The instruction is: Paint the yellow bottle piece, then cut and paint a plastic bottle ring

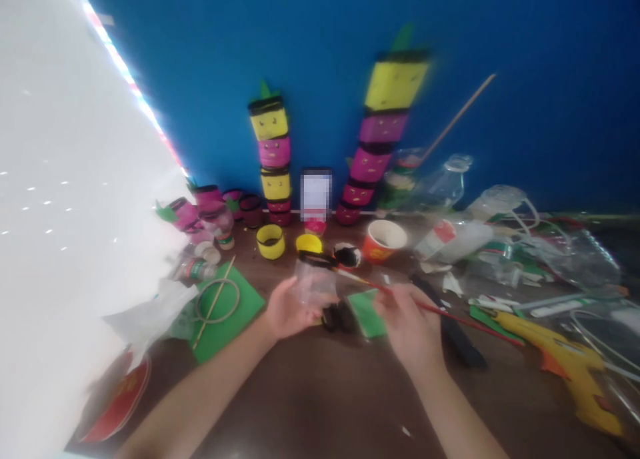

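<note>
My left hand (pixel 286 311) is closed around a clear plastic cup-like piece (pixel 314 284), perhaps cut from a bottle, with a black band along its top rim. In my right hand (pixel 413 325) is a thin paintbrush (pixel 473 324) with a red handle. The brush's tip meets or nearly meets the black rim; blur hides the exact contact. Just beyond stand a small pot of black paint (pixel 347 255), a yellow pot (pixel 309 244) and a yellow ring-shaped container (pixel 271 243). Green paper (pixel 369 314) lies partly behind my right hand.
Two decorated towers (pixel 275 153) (pixel 376 139) lean near the blue wall. A paper cup (pixel 384 242) stands behind my right hand. At right lie a yellow glue gun (pixel 560 355) and plastic bottles (pixel 450 182). Green sheet (pixel 225 312) and a red lid-like disc (pixel 120 399) are at left.
</note>
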A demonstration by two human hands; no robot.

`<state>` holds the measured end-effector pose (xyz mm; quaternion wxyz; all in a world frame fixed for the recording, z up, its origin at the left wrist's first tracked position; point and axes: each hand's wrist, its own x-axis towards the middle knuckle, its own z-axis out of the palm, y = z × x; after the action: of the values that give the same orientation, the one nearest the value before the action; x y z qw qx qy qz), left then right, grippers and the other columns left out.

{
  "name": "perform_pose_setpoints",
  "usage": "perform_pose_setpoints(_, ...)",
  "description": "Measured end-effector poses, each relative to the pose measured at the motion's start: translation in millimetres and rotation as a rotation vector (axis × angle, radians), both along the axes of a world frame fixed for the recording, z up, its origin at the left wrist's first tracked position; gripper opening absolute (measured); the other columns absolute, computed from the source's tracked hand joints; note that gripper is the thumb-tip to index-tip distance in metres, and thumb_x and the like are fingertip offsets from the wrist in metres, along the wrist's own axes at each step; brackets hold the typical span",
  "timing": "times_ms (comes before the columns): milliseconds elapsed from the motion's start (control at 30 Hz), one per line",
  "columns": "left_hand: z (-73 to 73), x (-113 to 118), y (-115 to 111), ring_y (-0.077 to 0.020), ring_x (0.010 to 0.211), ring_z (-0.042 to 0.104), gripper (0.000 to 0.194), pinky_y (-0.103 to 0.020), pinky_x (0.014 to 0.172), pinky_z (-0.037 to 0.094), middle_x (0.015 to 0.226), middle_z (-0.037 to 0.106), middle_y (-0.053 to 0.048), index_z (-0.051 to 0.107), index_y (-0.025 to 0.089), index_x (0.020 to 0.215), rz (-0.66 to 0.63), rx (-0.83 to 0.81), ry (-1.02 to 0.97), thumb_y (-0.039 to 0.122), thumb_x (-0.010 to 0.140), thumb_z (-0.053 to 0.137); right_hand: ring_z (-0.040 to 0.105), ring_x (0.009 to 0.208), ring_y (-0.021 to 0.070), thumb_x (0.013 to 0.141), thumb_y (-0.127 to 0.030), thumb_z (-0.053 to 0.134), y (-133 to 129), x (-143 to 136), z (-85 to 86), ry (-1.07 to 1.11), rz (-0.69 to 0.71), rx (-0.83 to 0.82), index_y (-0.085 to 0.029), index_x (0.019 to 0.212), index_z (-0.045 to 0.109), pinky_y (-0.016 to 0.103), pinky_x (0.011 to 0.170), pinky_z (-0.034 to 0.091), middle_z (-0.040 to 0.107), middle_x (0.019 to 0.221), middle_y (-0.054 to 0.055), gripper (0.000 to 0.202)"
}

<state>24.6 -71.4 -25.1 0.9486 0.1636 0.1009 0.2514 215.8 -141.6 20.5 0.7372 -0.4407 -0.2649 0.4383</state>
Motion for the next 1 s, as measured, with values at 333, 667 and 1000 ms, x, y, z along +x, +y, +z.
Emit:
perform_pose_setpoints(333,-6.0,1.5,-0.6,-0.0214,0.084,0.065,0.058,-0.024,0.062,0.045,0.108,0.064,-0.018,0.048,0.013,0.126,-0.005,0.05,0.029,0.042,0.077,0.056,0.056,0.043,0.0102,0.06,-0.042,0.079,-1.6,-5.6,0.2,-0.048,0.034,-0.033,-0.02,0.06,0.064,0.022,0.042,0.045,0.063,0.051,-0.001,0.026)
perform_pose_setpoints(667,-0.3,0.4,-0.4,-0.016,0.07,0.065,0.057,-0.02,0.057,0.046,0.1,0.067,-0.02,0.052,0.011,0.121,-0.022,0.033,0.009,0.047,0.076,0.055,0.055,0.043,0.0092,0.06,-0.037,0.079,2.4,-0.7,-4.7,-0.023,0.012,-0.027,-0.019,0.057,0.064,0.02,0.043,0.044,0.063,0.052,-0.001,0.024)
perform_pose_setpoints(1000,2.1,-3.2,1.0,-0.0113,0.056,0.06,0.053,-0.015,0.041,0.035,0.091,0.067,-0.016,0.055,0.012,0.114,-0.028,-0.049,-0.01,0.049,0.076,0.051,0.054,0.043,0.0092,0.06,-0.037,0.079,4.0,5.5,-7.7,-0.026,-0.01,-0.032,-0.019,0.059,0.062,0.021,0.042,0.044,0.062,0.052,-0.002,0.025)
